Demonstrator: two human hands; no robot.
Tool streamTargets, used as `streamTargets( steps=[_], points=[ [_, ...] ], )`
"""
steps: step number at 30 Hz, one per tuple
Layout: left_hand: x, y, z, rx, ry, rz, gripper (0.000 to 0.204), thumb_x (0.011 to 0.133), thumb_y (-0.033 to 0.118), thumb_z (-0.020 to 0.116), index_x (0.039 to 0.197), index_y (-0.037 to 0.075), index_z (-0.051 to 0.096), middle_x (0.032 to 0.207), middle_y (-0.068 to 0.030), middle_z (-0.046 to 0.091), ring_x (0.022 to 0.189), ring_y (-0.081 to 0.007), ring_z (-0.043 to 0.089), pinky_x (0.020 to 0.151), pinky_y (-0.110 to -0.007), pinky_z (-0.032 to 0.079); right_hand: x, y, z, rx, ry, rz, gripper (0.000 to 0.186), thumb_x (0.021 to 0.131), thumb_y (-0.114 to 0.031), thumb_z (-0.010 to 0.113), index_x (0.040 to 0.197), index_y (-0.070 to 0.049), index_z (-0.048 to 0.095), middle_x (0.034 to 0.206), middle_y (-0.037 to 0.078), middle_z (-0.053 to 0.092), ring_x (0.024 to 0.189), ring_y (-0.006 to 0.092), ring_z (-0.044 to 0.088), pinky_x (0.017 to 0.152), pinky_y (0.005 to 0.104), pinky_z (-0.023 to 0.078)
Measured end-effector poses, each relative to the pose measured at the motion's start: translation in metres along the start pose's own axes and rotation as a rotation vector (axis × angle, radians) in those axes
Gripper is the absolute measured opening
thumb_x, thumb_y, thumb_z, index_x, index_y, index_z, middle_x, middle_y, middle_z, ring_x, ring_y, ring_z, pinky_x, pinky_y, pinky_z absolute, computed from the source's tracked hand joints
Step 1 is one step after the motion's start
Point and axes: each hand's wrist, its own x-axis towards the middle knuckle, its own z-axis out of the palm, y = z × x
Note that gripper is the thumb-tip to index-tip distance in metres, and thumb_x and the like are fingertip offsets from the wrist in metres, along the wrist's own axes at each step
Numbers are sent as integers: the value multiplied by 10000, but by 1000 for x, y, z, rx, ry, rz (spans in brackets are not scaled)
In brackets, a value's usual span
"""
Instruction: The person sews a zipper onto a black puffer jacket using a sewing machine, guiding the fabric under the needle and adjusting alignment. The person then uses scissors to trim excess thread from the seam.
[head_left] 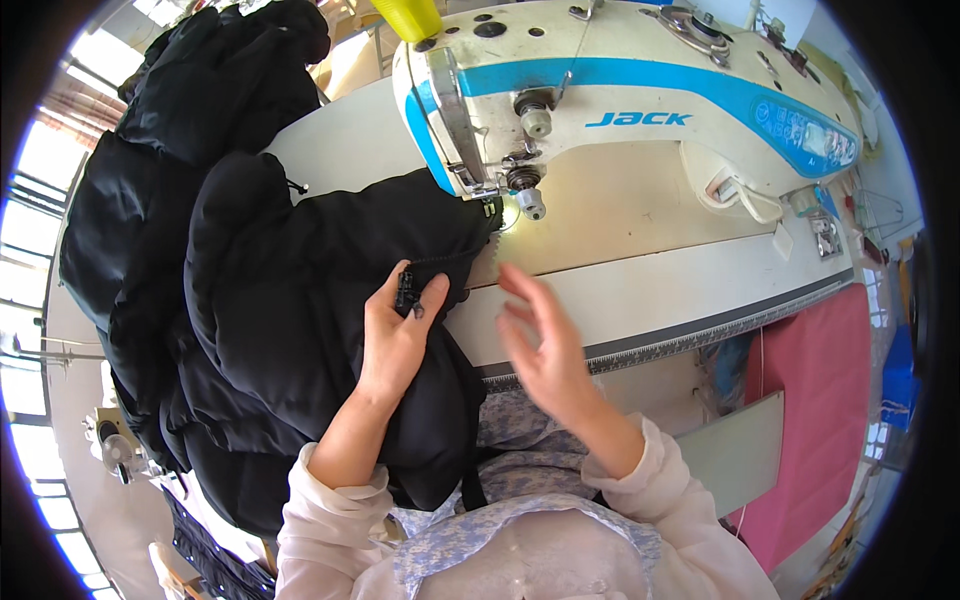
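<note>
A bulky black padded jacket (270,300) covers the left of the sewing table, and one edge of it runs up to the presser foot (494,208) of a white and blue sewing machine (500,90). My left hand (392,340) lies over the jacket, thumb and fingers pinched on a small black zipper part (407,292); its exact shape is hard to make out. A line of zipper teeth (440,259) shows along the fabric beside it. Just right of the jacket's edge, my right hand (545,345) hovers with fingers apart, holding nothing.
A ruler strip (690,325) follows the table's near edge. A yellow cup-like container (410,15) sits on the machine's top left. Pink cloth (810,420) hangs at the right, next to a pale panel (735,450). A blue bin (900,375) stands farther right.
</note>
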Motion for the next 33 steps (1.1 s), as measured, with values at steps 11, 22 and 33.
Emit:
streamTargets(
  steps=[11,22,33],
  points=[
    [8,-11,-7,195,81,77,149,998,129,697,1041,-10,664,912,17,643,837,-90,546,773,-259,435,16,-13,4,-240,-195,-258,338,890,-31,691,1222,-25,624,1145,132,677,1054,361,659,905,433,554],
    [2,-25,20,1000,-67,791,698,644,34,846,1276,86,556,1256,-96,626,1326,-338,543,1206,-567,318,54,-5,-33,-395,-204,-624,209,803,-16,758,945,-80,617,884,41,627,793,245,644,668,358,532],
    [30,-26,6,1192,-122,1105,346,710,47,675,1055,74,679,920,-41,569,890,-234,586,861,-391,471,50,6,-54,-424,-392,-605,160,798,-24,765,907,-58,654,910,55,680,845,253,687,739,361,572]
  ],
)
